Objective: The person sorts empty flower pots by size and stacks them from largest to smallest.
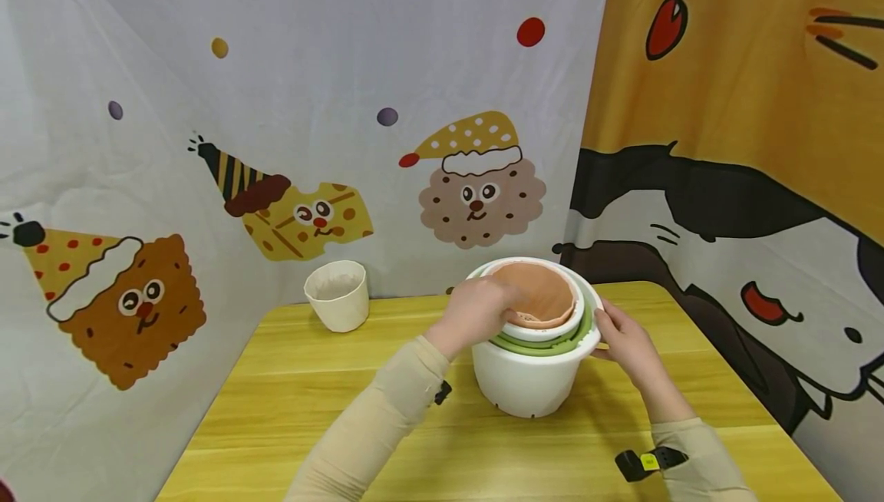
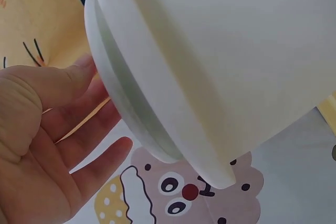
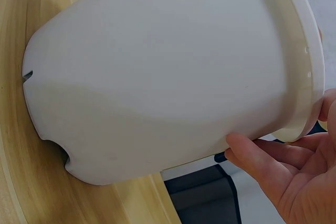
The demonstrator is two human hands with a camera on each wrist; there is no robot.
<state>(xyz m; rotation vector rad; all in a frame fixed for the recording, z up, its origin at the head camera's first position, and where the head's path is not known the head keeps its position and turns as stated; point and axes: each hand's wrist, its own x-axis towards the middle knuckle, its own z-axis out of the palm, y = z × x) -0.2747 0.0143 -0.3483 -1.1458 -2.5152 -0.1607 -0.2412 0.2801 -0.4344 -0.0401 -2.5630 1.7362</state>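
A large white pot [image 1: 526,383] stands on the table with a green pot [image 1: 532,350], a smaller white pot [image 1: 578,310] and a terracotta-coloured pot [image 1: 539,283] nested in it. Over the left of the terracotta pot's rim reaches my left hand [image 1: 479,310], fingers pointing inside. In the left wrist view, rims hide some fingertips, so a pinch cannot be made out. My right hand [image 1: 628,341] grips the large pot's right rim; in the right wrist view, a fingertip [image 3: 239,145] presses against its wall.
A cream pot [image 1: 338,302] stands apart at the table's back left. The wood-grain table [image 1: 311,394] runs back to a printed cloth [image 1: 311,141] with cartoon figures. Another printed cloth [image 1: 746,203] hangs on the right.
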